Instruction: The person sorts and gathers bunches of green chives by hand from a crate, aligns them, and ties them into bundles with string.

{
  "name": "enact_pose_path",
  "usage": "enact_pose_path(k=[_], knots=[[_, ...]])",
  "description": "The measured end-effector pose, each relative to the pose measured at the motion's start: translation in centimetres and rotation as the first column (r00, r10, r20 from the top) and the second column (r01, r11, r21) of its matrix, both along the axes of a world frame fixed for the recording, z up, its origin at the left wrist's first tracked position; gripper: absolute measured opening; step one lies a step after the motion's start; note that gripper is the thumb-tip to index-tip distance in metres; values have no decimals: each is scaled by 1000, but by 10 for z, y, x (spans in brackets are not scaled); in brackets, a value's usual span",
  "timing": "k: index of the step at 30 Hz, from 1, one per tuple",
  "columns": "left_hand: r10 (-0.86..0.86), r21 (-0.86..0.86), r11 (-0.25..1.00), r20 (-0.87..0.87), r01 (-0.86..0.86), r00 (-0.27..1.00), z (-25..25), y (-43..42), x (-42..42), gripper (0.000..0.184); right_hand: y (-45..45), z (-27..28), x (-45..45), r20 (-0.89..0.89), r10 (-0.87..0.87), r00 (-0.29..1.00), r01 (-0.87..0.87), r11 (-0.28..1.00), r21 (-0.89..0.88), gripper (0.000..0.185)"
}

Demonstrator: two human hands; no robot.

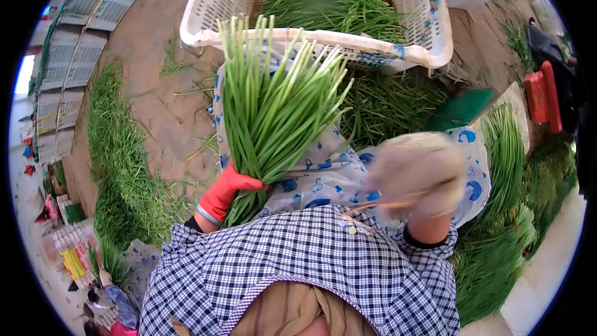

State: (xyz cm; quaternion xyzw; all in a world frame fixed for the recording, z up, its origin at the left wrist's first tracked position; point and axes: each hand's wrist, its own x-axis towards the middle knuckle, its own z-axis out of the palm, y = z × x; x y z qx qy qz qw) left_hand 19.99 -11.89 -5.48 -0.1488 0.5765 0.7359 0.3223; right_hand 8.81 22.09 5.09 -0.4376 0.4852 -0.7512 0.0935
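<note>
Left hand [231, 191], red-gloved, clenched round the lower end of a green stalk bundle [273, 106], just near side of white crate [418, 56]; right hand [423, 174] blurred, nearer the wearer than the crate, grip unclear.

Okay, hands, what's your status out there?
Left hand: gripping green bunch, pale ends up. Right hand: blurred, grip unclear. White crate ahead; bunch hides part of its near rim.
</note>
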Motion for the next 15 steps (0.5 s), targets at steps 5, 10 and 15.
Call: enact_pose_path(k=[5,10,15], knots=[[71,389,913,143,-122,987,-11,-5,3,62,74,-52,-8,52,-629,776,289,428,856,39],[-29,576,816,121,-46,992,-24,-10,4,66,37,-96,0,190,-489,851,-75,246,966,67],[5,520,850,160,-89,987,-11,-5,4,68,-30,-185,-1,583,-509,633,270,851,450,53]])
